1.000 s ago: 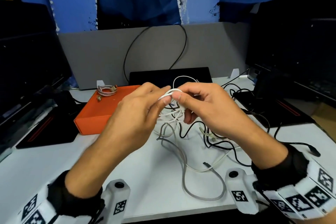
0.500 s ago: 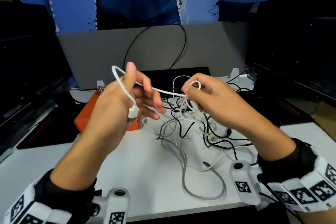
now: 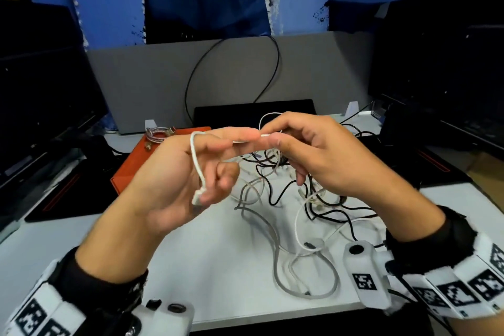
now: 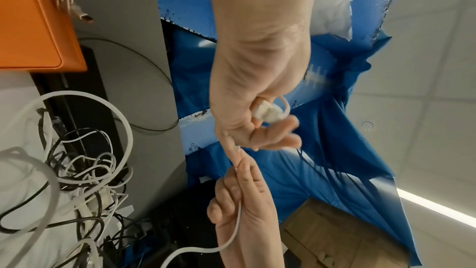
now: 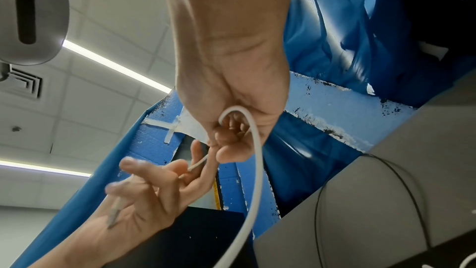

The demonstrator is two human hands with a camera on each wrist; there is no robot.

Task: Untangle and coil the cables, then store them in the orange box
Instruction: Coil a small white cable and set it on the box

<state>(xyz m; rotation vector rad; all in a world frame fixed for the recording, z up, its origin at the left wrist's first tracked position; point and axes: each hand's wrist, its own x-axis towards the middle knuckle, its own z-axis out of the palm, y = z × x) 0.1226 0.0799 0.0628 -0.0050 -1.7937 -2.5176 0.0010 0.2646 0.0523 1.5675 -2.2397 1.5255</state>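
White cable [image 3: 197,161], light and limp, hangs above the bench [image 3: 218,254] looped over my left hand [image 3: 174,185], plug end held in its fingers, my right hand [image 3: 321,161] pinching the free run.

Even, moderately bright indoor light falls from ceiling light strips [image 5: 113,65], which glare white in both wrist views. The white table [image 3: 212,267] shows only faint, soft shadows. Wide-angle distortion bends straight edges toward the borders. The left hand [image 3: 191,180] is motion-blurred at its fingertips; the dark monitors [image 3: 46,106] lose detail in shadow.
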